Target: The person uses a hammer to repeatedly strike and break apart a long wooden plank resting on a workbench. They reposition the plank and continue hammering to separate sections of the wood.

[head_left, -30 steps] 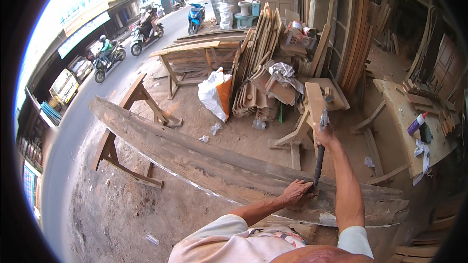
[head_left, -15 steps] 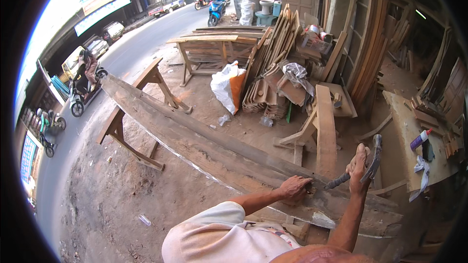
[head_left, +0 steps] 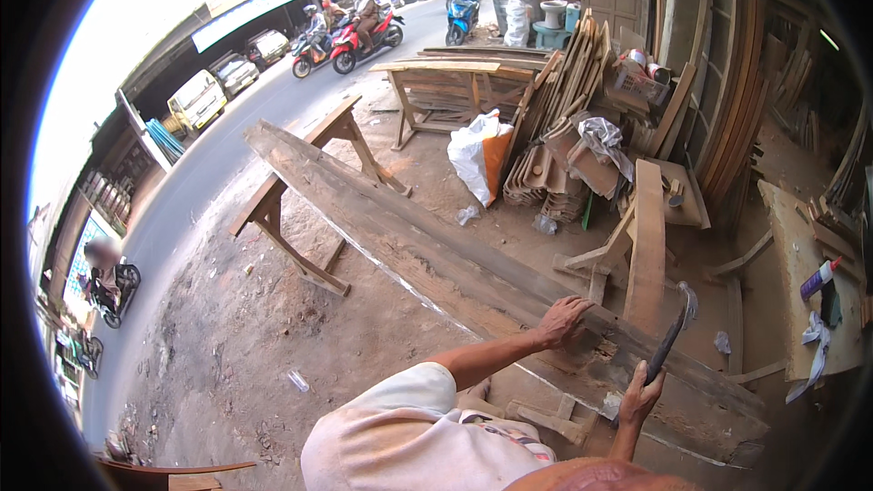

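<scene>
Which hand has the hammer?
The right hand: it grips the hammer by its dark handle, while the left hand, over the long timber, has no hammer.

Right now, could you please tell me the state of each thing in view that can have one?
Right hand: closed around the hammer
Hammer: gripped, head end pointing away from the person's body
Left hand: palm down at the wooden beam; contact unclear
Wooden beam: lying across a trestle, surface worn and gouged
White-and-orange sack: standing, bulging
Blue motorbike: upright, riderless
</scene>
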Available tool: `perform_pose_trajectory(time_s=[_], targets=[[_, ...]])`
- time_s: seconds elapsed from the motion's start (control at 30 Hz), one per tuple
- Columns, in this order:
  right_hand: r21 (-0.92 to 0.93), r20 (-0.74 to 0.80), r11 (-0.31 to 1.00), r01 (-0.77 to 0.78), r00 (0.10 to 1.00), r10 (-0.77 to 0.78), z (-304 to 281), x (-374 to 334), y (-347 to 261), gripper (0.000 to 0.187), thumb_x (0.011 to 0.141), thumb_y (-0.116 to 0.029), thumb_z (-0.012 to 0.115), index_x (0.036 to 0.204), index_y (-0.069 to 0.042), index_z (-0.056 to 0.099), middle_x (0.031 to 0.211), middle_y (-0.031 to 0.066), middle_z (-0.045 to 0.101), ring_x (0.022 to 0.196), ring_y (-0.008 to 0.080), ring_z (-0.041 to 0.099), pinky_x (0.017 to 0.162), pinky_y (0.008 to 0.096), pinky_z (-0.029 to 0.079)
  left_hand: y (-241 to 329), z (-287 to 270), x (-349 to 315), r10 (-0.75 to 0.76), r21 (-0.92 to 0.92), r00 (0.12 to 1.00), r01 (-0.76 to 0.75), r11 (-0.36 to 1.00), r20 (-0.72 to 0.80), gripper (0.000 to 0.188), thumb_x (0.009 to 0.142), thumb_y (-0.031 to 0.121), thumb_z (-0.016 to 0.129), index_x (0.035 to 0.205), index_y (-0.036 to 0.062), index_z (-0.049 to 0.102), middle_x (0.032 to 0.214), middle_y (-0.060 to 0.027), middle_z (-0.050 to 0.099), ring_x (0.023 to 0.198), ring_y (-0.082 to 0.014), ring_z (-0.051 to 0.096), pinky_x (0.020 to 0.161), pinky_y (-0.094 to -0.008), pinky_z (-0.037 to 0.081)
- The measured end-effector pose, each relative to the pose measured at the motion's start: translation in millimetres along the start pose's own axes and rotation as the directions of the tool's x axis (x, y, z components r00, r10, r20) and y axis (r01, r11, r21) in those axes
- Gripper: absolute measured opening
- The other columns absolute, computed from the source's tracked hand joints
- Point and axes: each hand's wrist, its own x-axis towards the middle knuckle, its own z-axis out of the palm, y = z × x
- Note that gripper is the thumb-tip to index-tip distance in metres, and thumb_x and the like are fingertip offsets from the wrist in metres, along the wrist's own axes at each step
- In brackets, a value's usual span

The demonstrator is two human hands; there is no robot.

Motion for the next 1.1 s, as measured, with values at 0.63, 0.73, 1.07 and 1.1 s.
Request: perform_pose_trajectory(time_s=[0.63,0.73,1.07,1.1], targets=[[-0.001,0.098,0.995,0.099,0.99,-0.098,-48.0,-73.0,2.0,0.028,0.108,-0.029,0.051,0.102,-0.001,0.051,0.071,0.0066,0.053,0.054,0.0144,0.051,0.052,0.0292,0.042,-32.5,-6.1,-18.7,-0.11,0.259,0.98,0.151,0.954,-0.168,0.035,0.097,0.032,0.061,0.125,0.012,0.067,0.14,-0.0093,0.061,0.132,-0.0299,0.054,0.112,-0.0441,0.036],[-0.405,0.228,0.91,0.086,0.974,0.01,-32.4,-73.1,27.3,0.027,0.104,-0.027,0.059,0.105,0.0,0.052,0.072,0.0207,0.061,0.064,0.0398,0.063,0.059,0.0433,0.049,-34.6,-10.0,-21.5,-0.117,0.26,0.977,0.16,0.952,-0.176,0.035,0.097,0.032,0.06,0.125,0.0121,0.067,0.14,-0.0092,0.061,0.132,-0.03,0.053,0.112,-0.0442,0.036],[-0.158,0.023,0.984,0.085,0.996,-0.082,-32.3,-58.4,-22.6,0.029,0.104,-0.029,0.061,0.098,-0.001,0.057,0.069,0.0091,0.055,0.06,0.0174,0.055,0.057,0.0336,0.046,-35.6,-10.9,-25.2,-0.092,0.268,0.981,0.135,0.954,-0.169,0.036,0.096,0.032,0.062,0.123,0.0095,0.068,0.141,-0.0116,0.06,0.132,-0.0308,0.053,0.111,-0.0448,0.037],[-0.139,0.0,0.979,0.152,0.988,-0.154,-30.5,-55.1,-16.4,0.028,0.104,-0.028,0.061,0.099,-0.001,0.056,0.068,0.0092,0.055,0.06,0.0176,0.056,0.057,0.0337,0.046,-36.9,-10.6,-22.2,-0.089,0.268,0.981,0.134,0.954,-0.172,0.036,0.096,0.032,0.062,0.123,0.0095,0.068,0.14,-0.0117,0.06,0.132,-0.0308,0.053,0.111,-0.0448,0.037]])
